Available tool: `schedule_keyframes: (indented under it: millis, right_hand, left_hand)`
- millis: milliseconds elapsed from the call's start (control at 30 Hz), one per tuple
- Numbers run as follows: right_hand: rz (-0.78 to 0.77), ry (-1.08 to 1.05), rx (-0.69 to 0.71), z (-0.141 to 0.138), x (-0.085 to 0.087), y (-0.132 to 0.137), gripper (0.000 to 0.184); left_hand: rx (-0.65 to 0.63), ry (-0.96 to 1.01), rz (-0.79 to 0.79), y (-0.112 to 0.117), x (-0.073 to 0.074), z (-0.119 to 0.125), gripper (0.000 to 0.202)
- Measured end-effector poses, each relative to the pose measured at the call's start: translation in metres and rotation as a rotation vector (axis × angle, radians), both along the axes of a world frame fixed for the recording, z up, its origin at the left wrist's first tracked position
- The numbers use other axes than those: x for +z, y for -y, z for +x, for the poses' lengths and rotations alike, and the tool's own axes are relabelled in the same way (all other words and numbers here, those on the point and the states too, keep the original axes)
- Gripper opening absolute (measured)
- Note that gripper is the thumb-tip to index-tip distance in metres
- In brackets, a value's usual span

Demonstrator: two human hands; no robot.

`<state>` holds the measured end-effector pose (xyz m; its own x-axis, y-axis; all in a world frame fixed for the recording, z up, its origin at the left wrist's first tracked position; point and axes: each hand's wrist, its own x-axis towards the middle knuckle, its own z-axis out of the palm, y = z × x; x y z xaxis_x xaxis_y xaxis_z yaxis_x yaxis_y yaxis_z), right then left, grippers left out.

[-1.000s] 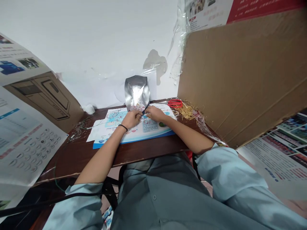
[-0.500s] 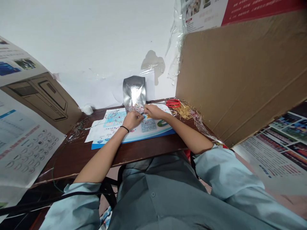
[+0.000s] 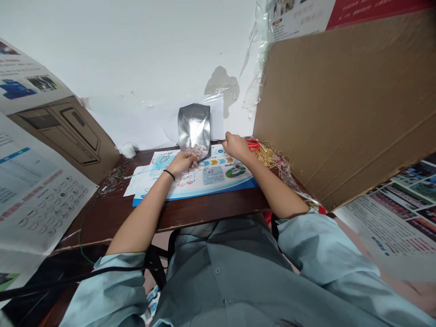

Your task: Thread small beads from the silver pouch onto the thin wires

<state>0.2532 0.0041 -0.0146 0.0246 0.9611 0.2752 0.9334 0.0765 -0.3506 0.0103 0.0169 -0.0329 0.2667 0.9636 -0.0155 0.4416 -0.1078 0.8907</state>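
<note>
Well, starting at our left, a printed poster (image 3: pixel 37 200) curls in over the edge of the surface (image 3: pixel 211 211), which is dark brown wood, and a small tangle of wire (image 3: pixel 112 179) lies on it. Moving right, our left hand (image 3: pixel 182 163), with a black band (image 3: pixel 168 174) at the wrist, rests on a printed leaflet (image 3: pixel 218 175), its fingers curled inward at the foot of a silver foil pouch (image 3: pixel 194 127); we cannot tell whether they pinch anything. The pouch stands against the white wall (image 3: pixel 119 54), its long axis close to vertical, with a cluster of tiny pink, glittering bits (image 3: pixel 199 151) at its lower end. It lies straight ahead of the left hand, touching it or very nearly so, and that hand is the nearer of our two. Our right hand (image 3: pixel 237 146) sits at the leaflet's far edge, a little apart from the pouch, with its fingers pointing left toward it; nothing shows in them, though we cannot tell if they close on something small. Just past it, red-handled scissors (image 3: pixel 252 144) lie partly hidden, then come a loose heap of thin gold pins (image 3: pixel 264 156), a crumpled clear plastic bag (image 3: pixel 284 170) and a large cardboard sheet (image 3: pixel 340 100).
</note>
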Motion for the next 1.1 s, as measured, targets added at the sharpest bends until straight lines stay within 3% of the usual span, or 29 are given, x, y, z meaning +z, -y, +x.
schedule_keyframes:
  millis: [67,133,233,300,467,700,900,1100]
  right_hand:
    - [-0.024,-0.018,0.062,0.0,-0.001,0.004,0.033]
    - [-0.038,-0.053,0.238,-0.002,-0.003,0.006,0.025]
    - [-0.054,-0.113,0.511,-0.008,-0.007,0.006,0.017]
    - [-0.052,-0.129,0.581,-0.01,-0.008,0.005,0.018]
    - [-0.061,-0.033,0.528,-0.009,-0.006,0.004,0.02]
    - [-0.049,0.18,0.246,-0.01,-0.003,0.01,0.033]
    - [0.029,0.269,0.213,-0.003,-0.005,0.006,0.038]
    - [-0.035,0.313,0.246,0.014,-0.012,-0.005,0.039]
  left_hand:
    - [0.015,-0.015,0.037,0.002,-0.001,0.003,0.027]
    - [0.008,0.024,0.082,0.007,-0.002,0.009,0.025]
    - [-0.074,0.07,0.095,0.013,-0.006,0.021,0.037]
    - [-0.143,0.021,0.107,0.015,-0.008,0.026,0.032]
    - [-0.108,-0.107,0.204,0.006,-0.015,0.026,0.033]
    - [-0.021,-0.119,0.441,0.001,-0.01,0.018,0.017]
    - [0.037,-0.031,0.183,0.002,-0.008,0.013,0.026]
    - [0.207,0.032,0.221,-0.002,0.001,0.004,0.027]
